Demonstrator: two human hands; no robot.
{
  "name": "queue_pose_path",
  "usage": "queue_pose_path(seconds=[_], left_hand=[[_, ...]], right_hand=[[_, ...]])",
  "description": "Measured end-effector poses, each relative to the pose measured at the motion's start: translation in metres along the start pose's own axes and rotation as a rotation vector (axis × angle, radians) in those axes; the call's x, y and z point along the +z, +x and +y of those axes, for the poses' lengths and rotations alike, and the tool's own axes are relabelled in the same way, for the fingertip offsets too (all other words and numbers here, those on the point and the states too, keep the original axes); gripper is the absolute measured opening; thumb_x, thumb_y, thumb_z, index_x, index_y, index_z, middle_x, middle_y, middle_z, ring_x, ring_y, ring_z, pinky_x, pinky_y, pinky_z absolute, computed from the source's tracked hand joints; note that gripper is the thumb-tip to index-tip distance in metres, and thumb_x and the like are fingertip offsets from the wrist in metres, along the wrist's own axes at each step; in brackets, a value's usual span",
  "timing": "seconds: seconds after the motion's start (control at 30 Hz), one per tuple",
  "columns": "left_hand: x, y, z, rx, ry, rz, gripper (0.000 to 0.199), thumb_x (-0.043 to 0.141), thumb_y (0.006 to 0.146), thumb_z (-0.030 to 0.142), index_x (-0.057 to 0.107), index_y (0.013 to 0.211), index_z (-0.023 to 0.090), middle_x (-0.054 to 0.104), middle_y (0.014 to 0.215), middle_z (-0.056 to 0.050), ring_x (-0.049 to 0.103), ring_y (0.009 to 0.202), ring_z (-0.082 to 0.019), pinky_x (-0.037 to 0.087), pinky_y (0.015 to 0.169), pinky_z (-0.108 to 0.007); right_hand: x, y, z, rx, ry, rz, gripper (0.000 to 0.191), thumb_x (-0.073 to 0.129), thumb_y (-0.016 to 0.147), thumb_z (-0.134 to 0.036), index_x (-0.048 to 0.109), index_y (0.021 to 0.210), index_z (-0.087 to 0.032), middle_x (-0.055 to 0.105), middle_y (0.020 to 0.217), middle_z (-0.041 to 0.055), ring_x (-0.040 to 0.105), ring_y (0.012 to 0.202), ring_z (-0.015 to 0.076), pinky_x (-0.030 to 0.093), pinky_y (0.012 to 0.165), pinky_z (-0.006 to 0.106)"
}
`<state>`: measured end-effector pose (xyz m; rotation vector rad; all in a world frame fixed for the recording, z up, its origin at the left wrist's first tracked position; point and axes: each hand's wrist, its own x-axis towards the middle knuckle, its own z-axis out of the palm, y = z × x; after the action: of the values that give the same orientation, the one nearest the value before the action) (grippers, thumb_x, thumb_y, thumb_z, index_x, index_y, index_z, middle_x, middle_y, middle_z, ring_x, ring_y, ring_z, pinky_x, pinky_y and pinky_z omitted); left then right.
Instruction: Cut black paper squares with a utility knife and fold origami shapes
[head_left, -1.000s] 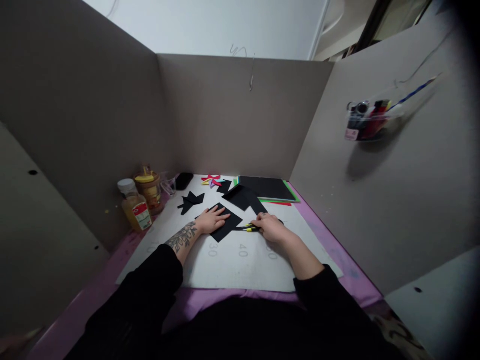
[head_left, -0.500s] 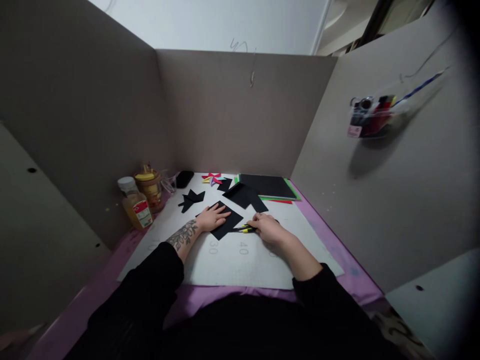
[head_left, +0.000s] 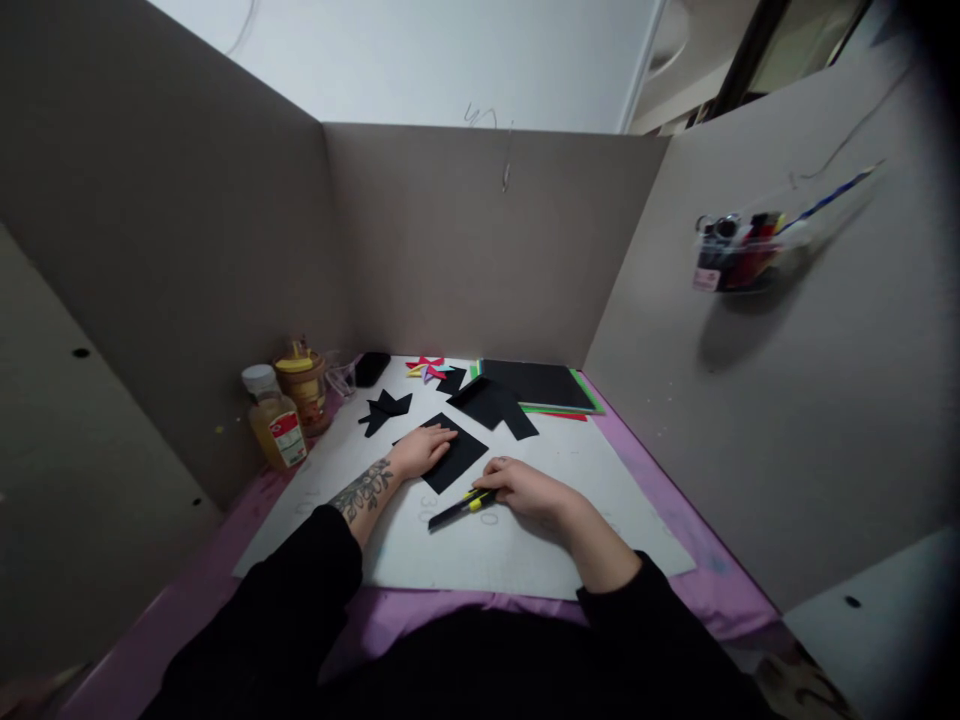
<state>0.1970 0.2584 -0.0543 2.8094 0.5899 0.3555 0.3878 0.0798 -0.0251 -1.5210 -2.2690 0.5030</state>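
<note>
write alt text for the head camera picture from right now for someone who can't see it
A person's left hand rests on a black paper square on a white sheet, while the right hand holds a black-and-yellow tool. Beyond lie more black paper pieces and a stack of sheets; a bottle stands at the picture's left.

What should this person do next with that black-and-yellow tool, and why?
Perhaps bring the black-and-yellow tool to the near edge of the black paper square: the right hand holds it just clear of the sheet, while the left hand rests on the square, seemingly steadying it.
</note>
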Motion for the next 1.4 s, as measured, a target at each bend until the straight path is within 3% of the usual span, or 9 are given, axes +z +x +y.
queue_pose_path(seconds=[0.17,0.27,0.43,0.73,0.87,0.97,1.1,1.23,1.4], left_hand=[[-0.017,-0.008,0.011,-0.273,0.062,0.237,0.038,0.03,0.092,0.035,0.064,0.102,0.02,0.067,0.1,-0.009,0.059,0.097,-0.021,0.042,0.085,-0.031],[-0.027,-0.007,0.03,-0.39,0.1,0.109,0.036,0.04,0.087,0.046,0.062,0.099,0.02,0.064,0.1,-0.01,0.059,0.095,-0.024,0.044,0.079,-0.032],[-0.023,-0.006,0.061,-0.435,0.135,-0.171,0.069,0.066,0.06,0.059,0.052,0.115,0.019,0.057,0.113,-0.016,0.057,0.101,-0.034,0.045,0.076,-0.038],[-0.008,-0.013,0.039,-0.406,-0.172,-0.04,0.046,0.068,0.059,0.053,0.06,0.088,0.018,0.066,0.09,-0.009,0.061,0.088,-0.028,0.044,0.069,-0.031],[-0.005,-0.011,0.039,-0.379,-0.61,0.111,0.027,0.054,0.075,0.042,0.059,0.081,0.017,0.063,0.074,-0.003,0.061,0.069,-0.018,0.044,0.059,-0.026],[-0.004,-0.009,0.046,-0.417,-0.894,0.134,0.028,0.055,0.075,0.041,0.057,0.089,0.017,0.061,0.068,0.0,0.059,0.056,-0.015,0.042,0.049,-0.024],[-0.004,-0.01,0.055,-0.377,-0.942,0.125,0.026,0.057,0.074,0.04,0.059,0.086,0.017,0.061,0.067,0.0,0.057,0.055,-0.014,0.042,0.048,-0.023],[-0.006,-0.011,0.056,-0.322,-0.903,0.101,0.027,0.061,0.072,0.039,0.061,0.087,0.016,0.062,0.068,0.0,0.056,0.054,-0.012,0.042,0.048,-0.023],[-0.008,-0.009,0.041,-0.409,-0.809,0.336,0.031,0.058,0.072,0.037,0.06,0.095,0.015,0.064,0.071,-0.002,0.06,0.06,-0.015,0.046,0.054,-0.025]], right_hand=[[-0.039,-0.025,0.053,0.253,0.06,0.366,0.05,0.048,0.073,-0.011,0.061,0.12,-0.024,0.061,0.11,0.0071,0.055,0.101,0.0226,0.042,0.09,0.038],[-0.043,-0.04,0.087,0.675,-0.13,0.678,0.049,0.048,0.076,-0.017,0.057,0.124,-0.019,0.062,0.108,0.0112,0.056,0.101,0.0258,0.042,0.088,0.037],[-0.028,-0.048,0.114,1.059,-0.31,0.606,0.05,0.053,0.078,-0.026,0.055,0.127,-0.02,0.061,0.102,0.0142,0.059,0.094,0.0268,0.042,0.081,0.033],[-0.017,-0.038,0.101,1.102,-0.368,0.453,0.045,0.048,0.08,-0.021,0.055,0.124,-0.027,0.055,0.109,0.0133,0.052,0.1,0.0284,0.042,0.076,0.035],[-0.015,-0.036,0.097,1.006,-0.357,0.627,0.041,0.052,0.078,-0.02,0.06,0.118,-0.023,0.054,0.111,0.014,0.046,0.107,0.0312,0.04,0.084,0.042],[-0.009,-0.025,0.087,0.66,-0.089,0.835,0.038,0.048,0.083,-0.031,0.059,0.119,-0.02,0.055,0.114,0.0133,0.047,0.108,0.0283,0.041,0.087,0.041],[0.009,0.002,0.06,0.296,0.625,0.769,0.054,0.05,0.08,-0.044,0.045,0.13,-0.021,0.059,0.104,0.0084,0.058,0.074,0.0166,0.047,0.061,0.029],[0.017,0.02,0.046,0.272,0.878,0.744,0.058,0.065,0.067,-0.032,0.049,0.122,-0.02,0.053,0.068,-0.0046,0.045,0.047,0.0073,0.036,0.045,0.02],[0.003,0.007,0.074,0.486,0.923,1.161,0.053,0.063,0.065,-0.031,0.047,0.114,-0.018,0.049,0.058,-0.0081,0.049,0.044,0.0086,0.039,0.044,0.019]])
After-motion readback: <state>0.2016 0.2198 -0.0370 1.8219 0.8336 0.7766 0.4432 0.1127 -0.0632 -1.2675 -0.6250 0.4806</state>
